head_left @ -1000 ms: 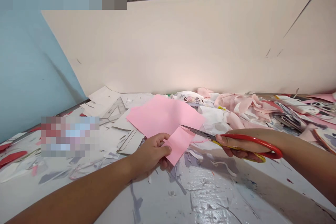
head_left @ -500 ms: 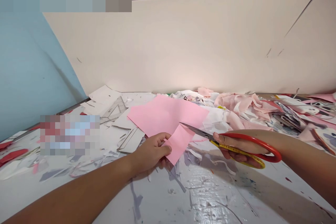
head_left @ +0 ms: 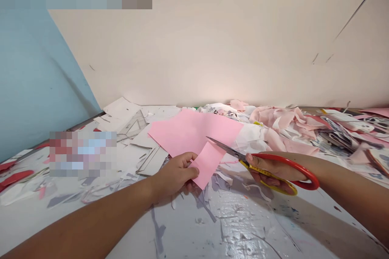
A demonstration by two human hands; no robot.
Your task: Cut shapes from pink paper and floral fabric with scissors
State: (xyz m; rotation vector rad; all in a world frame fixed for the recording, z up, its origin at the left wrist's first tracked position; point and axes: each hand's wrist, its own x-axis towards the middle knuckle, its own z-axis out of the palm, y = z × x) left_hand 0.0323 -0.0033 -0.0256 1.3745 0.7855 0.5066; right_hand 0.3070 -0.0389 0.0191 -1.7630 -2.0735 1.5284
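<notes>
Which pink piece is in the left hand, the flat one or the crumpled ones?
The flat pink paper sheet, held at its narrow lower strip by the left hand. The other pink pieces, off to the right, lie crumpled in a heap and untouched.

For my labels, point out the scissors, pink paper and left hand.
Scissors (head_left: pixel 304 168), head view, red handle loop.
Pink paper (head_left: pixel 194 131), head view, sheet's middle.
Left hand (head_left: pixel 178 172), head view, back of hand.
</notes>
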